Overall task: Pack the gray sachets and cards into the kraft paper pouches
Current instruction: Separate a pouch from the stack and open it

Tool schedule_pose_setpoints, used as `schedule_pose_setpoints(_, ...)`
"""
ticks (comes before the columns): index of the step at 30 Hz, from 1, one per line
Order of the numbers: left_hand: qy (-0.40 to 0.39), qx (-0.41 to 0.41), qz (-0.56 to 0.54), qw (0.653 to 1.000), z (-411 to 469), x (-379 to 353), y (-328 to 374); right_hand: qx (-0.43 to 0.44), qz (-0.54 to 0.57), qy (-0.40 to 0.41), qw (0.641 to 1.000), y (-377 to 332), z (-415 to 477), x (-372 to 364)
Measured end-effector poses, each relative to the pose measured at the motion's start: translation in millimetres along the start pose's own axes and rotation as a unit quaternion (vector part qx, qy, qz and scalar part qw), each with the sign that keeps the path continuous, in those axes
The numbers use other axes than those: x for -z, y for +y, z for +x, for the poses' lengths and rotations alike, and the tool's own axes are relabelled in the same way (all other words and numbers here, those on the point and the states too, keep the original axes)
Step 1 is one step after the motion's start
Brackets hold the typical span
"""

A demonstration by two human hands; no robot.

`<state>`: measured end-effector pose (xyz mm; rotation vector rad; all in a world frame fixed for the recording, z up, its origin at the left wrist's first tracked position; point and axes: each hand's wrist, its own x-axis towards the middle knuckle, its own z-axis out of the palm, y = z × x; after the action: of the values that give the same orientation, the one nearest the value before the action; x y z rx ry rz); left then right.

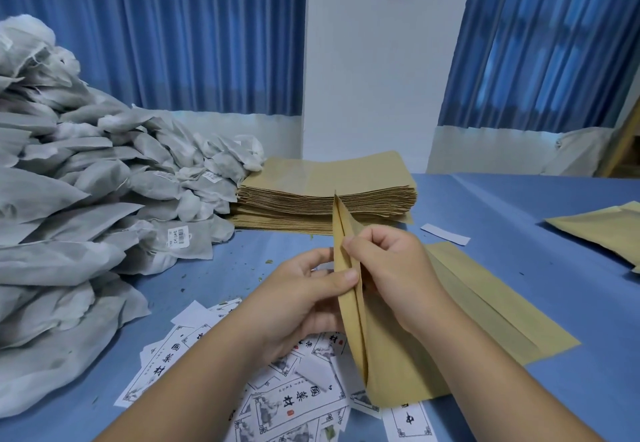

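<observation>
the left hand (304,289) and the right hand (388,268) together hold one kraft paper pouch (349,289) on edge between them, each hand pinching one wall at its mouth, thumb and fingers curled on the paper. beneath the left hand printed cards (277,403) lie scattered on the blue table (519,234). beyond both hands sits a stack of flat kraft pouches (325,196). far to the left of the left hand rises a heap of gray sachets (79,199). under the right forearm another flat pouch (485,303) lies on the table, and further right is one more (602,230).
</observation>
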<state>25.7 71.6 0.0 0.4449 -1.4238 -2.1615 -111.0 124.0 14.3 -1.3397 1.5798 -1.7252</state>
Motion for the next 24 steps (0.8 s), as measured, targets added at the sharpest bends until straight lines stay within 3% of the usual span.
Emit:
schedule_pose_setpoints(11,-0.02,-0.026,0.072,0.997,-1.2,-3.1,0.1,-0.043,0.009,-0.024,0.999,-1.7,0.6,3.6)
schedule_pose_setpoints(24,-0.047,-0.047,0.074,0.995,-1.9,-3.9,-0.5,-0.063,0.061,-0.046,0.995,-2.7,1.4,6.7)
